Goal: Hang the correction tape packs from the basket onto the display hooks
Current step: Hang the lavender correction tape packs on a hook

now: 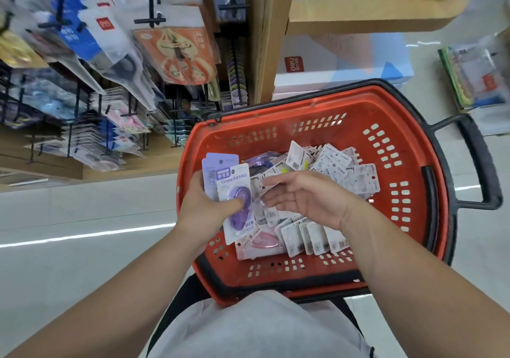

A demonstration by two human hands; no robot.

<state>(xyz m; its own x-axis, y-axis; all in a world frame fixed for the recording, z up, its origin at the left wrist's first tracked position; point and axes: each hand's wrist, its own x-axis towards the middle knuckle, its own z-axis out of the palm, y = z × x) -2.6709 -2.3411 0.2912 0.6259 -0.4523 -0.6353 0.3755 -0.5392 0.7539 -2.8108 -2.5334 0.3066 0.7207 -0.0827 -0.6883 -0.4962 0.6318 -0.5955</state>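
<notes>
A red basket (pixel 408 142) with a black rim sits in front of me, holding several correction tape packs (pixel 342 173), most lying back side up. My left hand (pixel 204 211) grips purple correction tape packs (pixel 234 192) over the basket's left edge, thumb pressed on the front blister. My right hand (pixel 306 195) hovers over the pile with fingers relaxed and spread, its fingertips close to a pack and next to the held ones. Black display hooks (pixel 129 115) with hanging packs stand at the left.
A wooden display rack (pixel 265 54) rises behind the basket, hung with scissors cards (pixel 179 54) and other stationery. A blue and white box (pixel 339 62) lies beyond the basket, more goods (pixel 474 76) at the right. The floor is pale tile.
</notes>
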